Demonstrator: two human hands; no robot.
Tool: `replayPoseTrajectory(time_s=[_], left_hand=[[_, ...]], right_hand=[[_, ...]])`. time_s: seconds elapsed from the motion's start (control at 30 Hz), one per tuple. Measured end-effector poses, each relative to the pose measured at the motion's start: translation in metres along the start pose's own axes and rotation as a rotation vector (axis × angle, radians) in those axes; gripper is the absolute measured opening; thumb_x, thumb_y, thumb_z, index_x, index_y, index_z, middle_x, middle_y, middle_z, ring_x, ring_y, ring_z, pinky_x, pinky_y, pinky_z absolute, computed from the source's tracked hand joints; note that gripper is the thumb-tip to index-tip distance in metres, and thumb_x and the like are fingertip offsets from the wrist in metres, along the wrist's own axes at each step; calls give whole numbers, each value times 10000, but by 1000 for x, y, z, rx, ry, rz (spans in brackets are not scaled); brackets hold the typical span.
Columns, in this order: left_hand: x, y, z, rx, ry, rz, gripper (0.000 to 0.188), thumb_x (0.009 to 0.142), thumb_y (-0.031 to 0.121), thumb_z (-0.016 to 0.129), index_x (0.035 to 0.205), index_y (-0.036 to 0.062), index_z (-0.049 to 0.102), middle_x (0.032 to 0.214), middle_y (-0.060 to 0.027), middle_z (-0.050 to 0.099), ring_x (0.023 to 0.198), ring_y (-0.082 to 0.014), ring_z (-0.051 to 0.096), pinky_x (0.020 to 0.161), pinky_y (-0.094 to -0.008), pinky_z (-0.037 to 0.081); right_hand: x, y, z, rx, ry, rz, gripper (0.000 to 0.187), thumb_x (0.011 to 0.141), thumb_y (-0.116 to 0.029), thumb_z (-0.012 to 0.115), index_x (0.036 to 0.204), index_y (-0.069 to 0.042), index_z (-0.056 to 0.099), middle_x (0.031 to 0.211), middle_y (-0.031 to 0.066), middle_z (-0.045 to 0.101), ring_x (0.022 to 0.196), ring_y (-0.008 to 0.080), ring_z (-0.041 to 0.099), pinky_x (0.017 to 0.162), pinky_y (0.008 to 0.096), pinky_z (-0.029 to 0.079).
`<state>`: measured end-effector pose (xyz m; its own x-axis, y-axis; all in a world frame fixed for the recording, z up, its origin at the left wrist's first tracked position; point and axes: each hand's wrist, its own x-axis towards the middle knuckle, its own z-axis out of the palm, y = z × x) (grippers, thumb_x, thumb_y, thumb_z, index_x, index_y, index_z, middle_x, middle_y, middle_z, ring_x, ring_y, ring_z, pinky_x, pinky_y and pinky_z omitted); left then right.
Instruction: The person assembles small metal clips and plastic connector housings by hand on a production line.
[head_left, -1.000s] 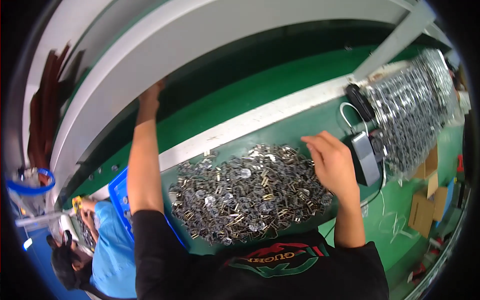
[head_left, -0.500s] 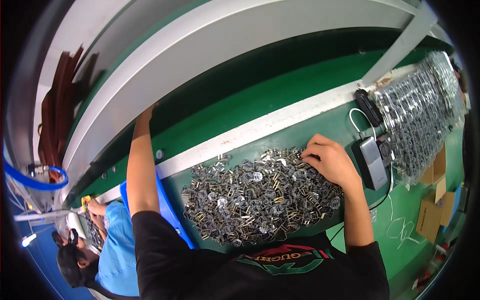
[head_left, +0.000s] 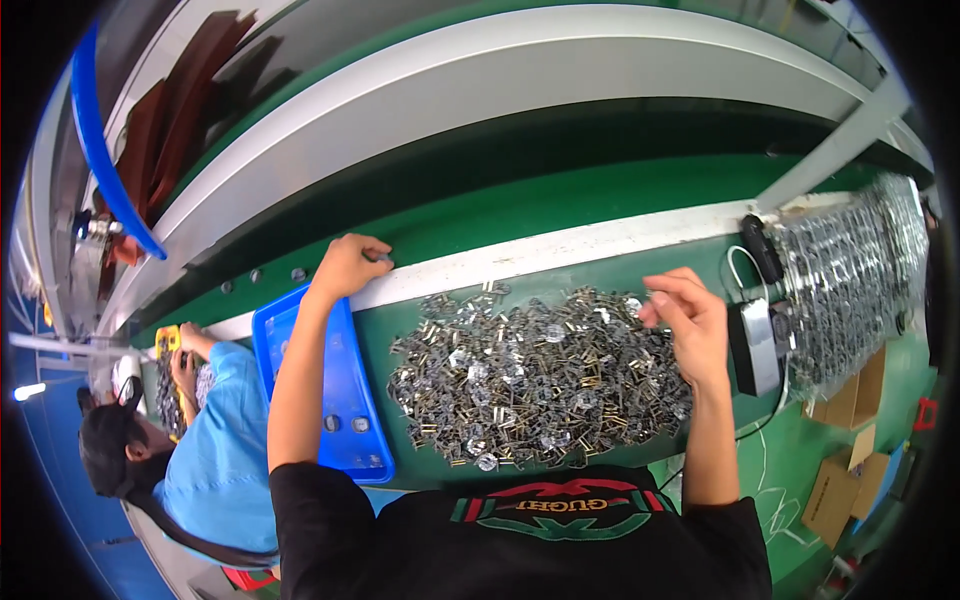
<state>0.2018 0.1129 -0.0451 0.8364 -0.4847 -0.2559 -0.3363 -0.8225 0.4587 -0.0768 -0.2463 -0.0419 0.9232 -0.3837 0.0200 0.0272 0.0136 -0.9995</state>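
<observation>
A heap of small parts with brass-coloured pins and clear and dark plastic lies on the green bench before me. Over the heap's right side hovers my right hand, thumb and fingertips pinched together; what they hold, if anything, is too small to make out. My left hand is above the white ledge by the far end of the blue tray, its curled fingers closed on a small round grey part. Two similar round parts sit in the tray, below my left forearm.
Several round parts lie on the green strip beyond the white ledge. To the right are a power bank with a white cable, stacked clear trays and cardboard boxes. A co-worker in blue works at left.
My left hand has come back from under the grey panel to the ledge, with a small round part now showing in its fingers. My right hand has lifted slightly from the heap. The view has shifted.
</observation>
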Motion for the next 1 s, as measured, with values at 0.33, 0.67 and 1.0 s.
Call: replayPoseTrajectory(time_s=[0.33,0.67,1.0], left_hand=[[-31,62,27,-1229,150,-8,265,842,35,601,1098,-28,624,979,-143,660,862,-210,658,795,-295,542],[-88,154,81,-1962,-243,339,400,875,5,588,1266,-31,512,1196,-239,584,1009,-323,643,849,-342,572],[-101,176,96,-1797,-102,395,380,796,-123,612,1164,-49,554,1174,-241,590,992,-325,655,828,-386,584]], right_hand=[[1,-14,27,92,-127,38,250,868,62,580,1108,33,643,932,69,563,705,136,617,613,237,505],[-1,-8,42,278,-133,-13,198,901,42,546,1068,35,653,923,85,573,745,135,627,597,228,515],[-13,-46,58,-112,0,-381,173,761,54,719,928,15,689,908,109,663,747,131,648,594,240,524]])
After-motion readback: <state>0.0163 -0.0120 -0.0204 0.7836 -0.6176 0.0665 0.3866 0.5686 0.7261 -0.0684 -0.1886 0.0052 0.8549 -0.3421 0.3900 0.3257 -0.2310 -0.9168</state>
